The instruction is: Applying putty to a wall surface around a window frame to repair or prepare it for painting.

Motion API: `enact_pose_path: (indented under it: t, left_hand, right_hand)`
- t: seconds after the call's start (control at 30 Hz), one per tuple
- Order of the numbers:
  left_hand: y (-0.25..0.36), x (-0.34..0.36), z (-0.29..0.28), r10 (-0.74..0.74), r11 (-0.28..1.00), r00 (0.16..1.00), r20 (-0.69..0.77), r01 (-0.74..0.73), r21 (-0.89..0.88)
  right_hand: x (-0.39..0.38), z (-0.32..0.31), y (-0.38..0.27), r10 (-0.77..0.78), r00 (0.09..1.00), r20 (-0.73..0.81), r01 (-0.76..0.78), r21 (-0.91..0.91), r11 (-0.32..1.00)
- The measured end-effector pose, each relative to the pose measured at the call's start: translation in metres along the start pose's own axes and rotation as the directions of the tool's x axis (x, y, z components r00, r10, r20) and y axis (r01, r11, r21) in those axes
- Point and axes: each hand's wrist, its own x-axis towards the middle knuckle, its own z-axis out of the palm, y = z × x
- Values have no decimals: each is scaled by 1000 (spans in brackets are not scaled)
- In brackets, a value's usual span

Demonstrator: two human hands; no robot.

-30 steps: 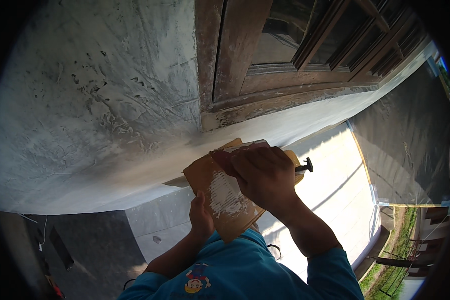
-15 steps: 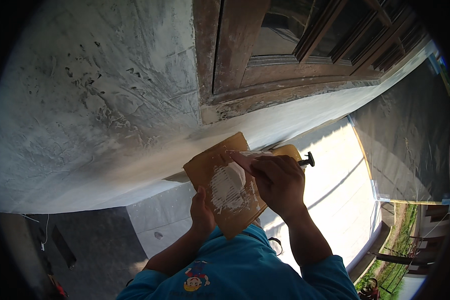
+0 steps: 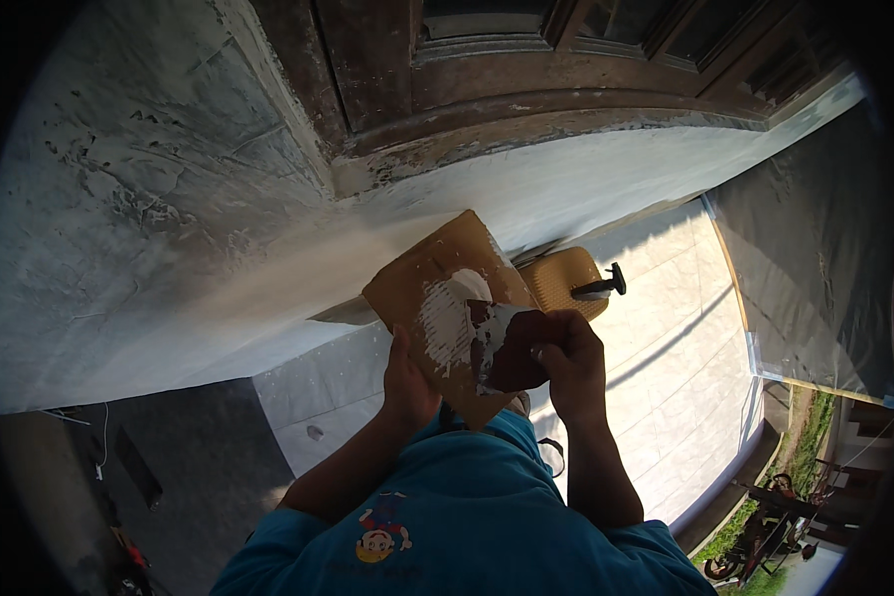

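Observation:
My left hand [image 3: 408,385] grips the lower left edge of a flat brown board [image 3: 404,283], its thumb on top and the other fingers hidden underneath. White putty [image 3: 441,328] lies on the board, ridged in one patch and heaped at the upper right. In my right hand [image 3: 574,370] is a thin, dark reddish-brown putty scraper [image 3: 520,356], pinched between thumb and fingers. Its left end, smeared with white, lies over the board's right part, beside the putty; whether it touches the board I cannot tell.
Ahead rises a grey-white plastered wall [image 3: 199,258] with a brown wooden window frame [image 3: 487,84]. A yellow-brown container [image 3: 558,278] with a black-handled tool [image 3: 611,281] stands right of the board. Pale tiles [image 3: 666,368] and dark sheeting [image 3: 815,258] lie right; a motorcycle [image 3: 765,536] is at lower right.
The scraper has turned so its broad, smeared face shows. My right hand has moved down and away from the putty, uncovering the yellow-brown container. The view has shifted along the wall.

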Motion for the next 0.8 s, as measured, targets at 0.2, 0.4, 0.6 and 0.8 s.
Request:
enact_pose_path:
  t: [0.2, 0.4, 0.6, 0.8]
  left_hand:
    - [-46, 11, 30, 124, 992, 992, 35, -123, -22]
    - [-108, 26, 57, 189, 982, 981, -47, -189, 5]
    - [-180, 49, 78, 247, 968, 967, -60, -245, 46]
    - [-225, 51, 93, 282, 956, 956, -80, -274, 101]
  right_hand:
    - [11, -49, 14, -7, 996, 88, -2, 103, 995]
    - [24, -127, 21, -152, 988, 13, 146, 199, 969]
    - [28, -180, 43, 148, 986, 79, -165, 297, 941]
    - [25, -221, 54, 282, 955, 96, -297, 249, 922]
